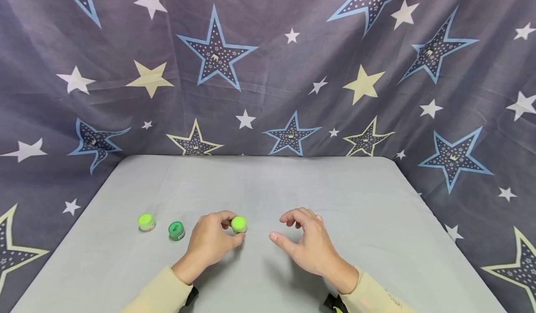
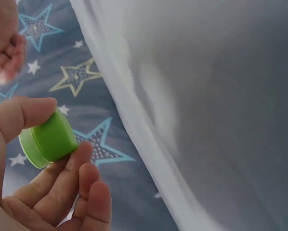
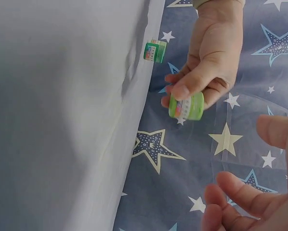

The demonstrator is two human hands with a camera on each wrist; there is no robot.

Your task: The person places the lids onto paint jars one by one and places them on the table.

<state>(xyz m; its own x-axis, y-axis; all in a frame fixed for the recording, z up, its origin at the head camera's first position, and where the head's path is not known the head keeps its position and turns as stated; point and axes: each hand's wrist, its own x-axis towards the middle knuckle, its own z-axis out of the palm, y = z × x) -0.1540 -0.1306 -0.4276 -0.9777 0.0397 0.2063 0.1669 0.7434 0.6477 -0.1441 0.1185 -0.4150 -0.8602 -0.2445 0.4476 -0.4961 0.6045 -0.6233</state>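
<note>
My left hand [image 1: 211, 239] pinches a small round jar with a lime-green lid [image 1: 239, 223] between thumb and fingertips, above the middle of the table. In the right wrist view the same lime-green jar [image 3: 187, 106] shows a printed label on its side. My right hand [image 1: 311, 244] is a short way to the right of it, thumb and fingers apart with nothing between them. To the left of my left hand stands a dark green jar [image 1: 176, 230], and farther left another jar with a lime-green lid [image 1: 146, 222].
A pale grey cloth covers the table [image 1: 356, 196]. Behind it and along both sides hangs a dark curtain [image 1: 259, 89] printed with stars.
</note>
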